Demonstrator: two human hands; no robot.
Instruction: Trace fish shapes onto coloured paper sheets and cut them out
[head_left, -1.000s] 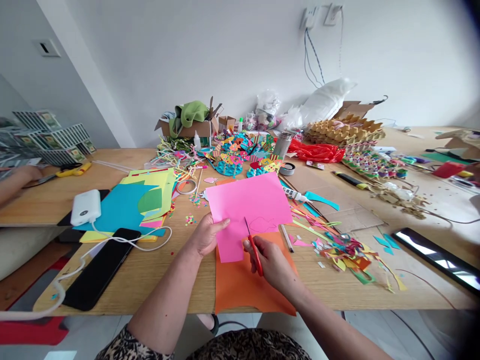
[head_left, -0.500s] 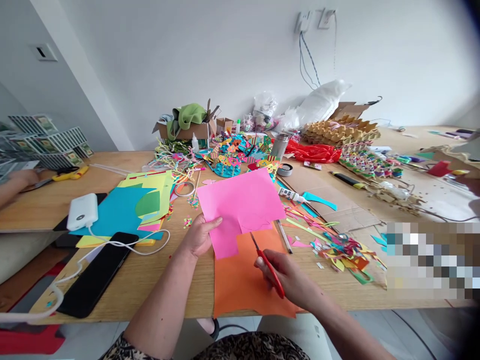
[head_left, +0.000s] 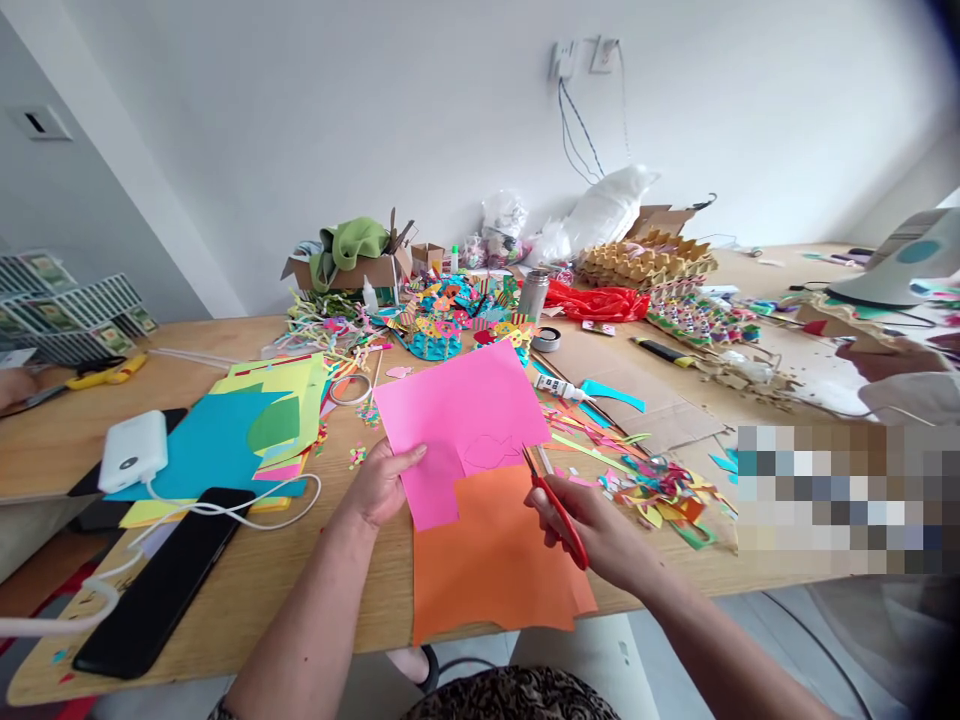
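My left hand [head_left: 380,482] pinches the left edge of a pink sheet of paper [head_left: 450,400], thumb on top. A notch is cut out of the sheet's lower right part, and a fish outline is drawn in thin line just above it. My right hand [head_left: 574,525] grips red-handled scissors [head_left: 559,515]. Their blade tips point up and left, close to the sheet's lower right edge by the drawn tail; whether they touch the paper I cannot tell. Beneath, an orange sheet [head_left: 487,560] lies at the table's front edge, partly covered by the pink one.
On the left lie a black phone [head_left: 165,590], a white power bank [head_left: 133,450] with its cable and a blue sheet [head_left: 202,440]. Paper scraps [head_left: 667,490] and a glue bottle [head_left: 559,387] are at right. Other people's hands appear at both sides.
The scissors have moved right along the pink sheet's lower edge, from below the drawing to near its tail. The fish outline shows more clearly. The whole view has shifted slightly.
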